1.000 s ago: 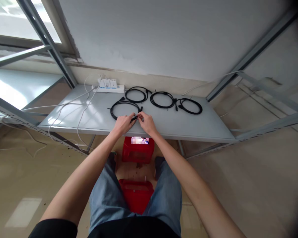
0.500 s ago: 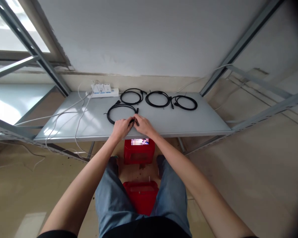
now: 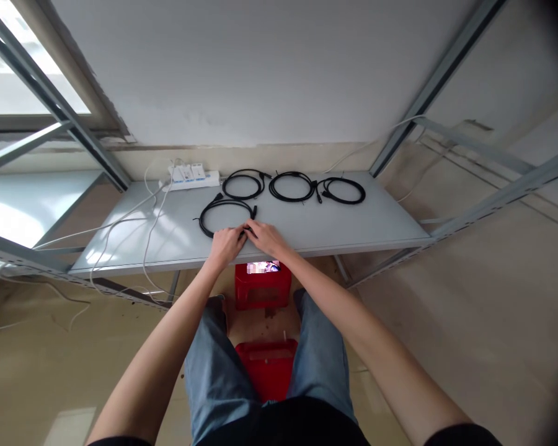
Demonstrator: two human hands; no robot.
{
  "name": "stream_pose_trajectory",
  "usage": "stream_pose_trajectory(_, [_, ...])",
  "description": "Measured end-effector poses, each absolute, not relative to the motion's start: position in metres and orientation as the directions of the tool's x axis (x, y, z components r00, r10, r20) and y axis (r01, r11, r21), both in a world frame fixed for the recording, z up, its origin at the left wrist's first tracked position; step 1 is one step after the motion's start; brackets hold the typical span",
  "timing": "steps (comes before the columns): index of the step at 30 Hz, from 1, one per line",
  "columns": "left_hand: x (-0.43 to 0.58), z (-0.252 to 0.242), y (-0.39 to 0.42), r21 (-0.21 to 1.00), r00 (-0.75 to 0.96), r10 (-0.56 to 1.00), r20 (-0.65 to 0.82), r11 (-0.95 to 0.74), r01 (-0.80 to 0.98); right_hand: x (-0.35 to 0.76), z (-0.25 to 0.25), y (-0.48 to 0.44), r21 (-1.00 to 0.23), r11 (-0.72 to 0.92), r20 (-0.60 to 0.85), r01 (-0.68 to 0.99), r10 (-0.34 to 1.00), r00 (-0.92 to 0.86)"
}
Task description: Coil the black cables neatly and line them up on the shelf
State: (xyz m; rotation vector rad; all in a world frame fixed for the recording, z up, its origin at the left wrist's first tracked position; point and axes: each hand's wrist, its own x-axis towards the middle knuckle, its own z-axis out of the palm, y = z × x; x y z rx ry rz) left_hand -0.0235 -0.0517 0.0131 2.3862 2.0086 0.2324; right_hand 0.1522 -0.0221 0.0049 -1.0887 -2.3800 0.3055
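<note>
A coiled black cable [image 3: 203, 217] lies at the front of the grey shelf [image 3: 353, 235]. My left hand [image 3: 227, 245] and my right hand [image 3: 265, 238] meet at its lower right side, fingers pinched round it. Both hands almost touch each other. Behind them lie three more coiled black cables: one at the back centre [image 3: 224, 186], one right of it [image 3: 292, 200] and one farther right [image 3: 363, 193].
A white power strip [image 3: 207, 180] with plugs stands at the back left, and white cords [image 3: 103, 226] run over the shelf's left side. Metal uprights [image 3: 434, 87] frame the shelf. Below are a red stool [image 3: 260, 297] and another red stool [image 3: 267, 371].
The camera view has shifted and tilted slightly. Both hands remain at the front coil, their fingers still pressed together on the cable.
</note>
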Motion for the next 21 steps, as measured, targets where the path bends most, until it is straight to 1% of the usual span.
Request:
stream_pose_trajectory(3, [-0.023, 0.013, -0.053, 0.115, 0.171, 0.977, 0.127, -0.186, 0.976, 0.153, 0.005, -0.021, -0.378, 0.653, 0.338, 0.656, 0.758, -0.558])
stream_pose_trajectory(6, [-0.021, 0.013, -0.054, 0.117, 0.158, 0.978, 0.134, -0.174, 0.978, 0.154, 0.003, -0.019, -0.397, 0.654, 0.34, 0.644, 0.757, -0.559])
stream_pose_trajectory(11, [-0.018, 0.016, -0.054, 0.133, 0.129, 0.985, 0.112, -0.144, 0.981, 0.155, -0.004, -0.015, -0.488, 0.635, 0.391, 0.599, 0.772, -0.5])
stream_pose_trajectory(15, [-0.018, 0.018, -0.053, 0.124, 0.101, 0.989, 0.103, -0.114, 0.986, 0.155, -0.009, -0.005, -0.584, 0.551, 0.413, 0.596, 0.834, -0.365])
stream_pose_trajectory(17, [-0.017, 0.018, -0.053, 0.11, 0.109, 0.989, 0.1, -0.12, 0.987, 0.156, -0.01, -0.001, -0.634, 0.526, 0.413, 0.567, 0.85, -0.326])
stream_pose_trajectory(21, [-0.018, 0.019, -0.054, 0.101, 0.16, 0.985, 0.071, -0.167, 0.981, 0.158, -0.011, 0.002, -0.684, 0.581, 0.436, 0.442, 0.811, -0.392])
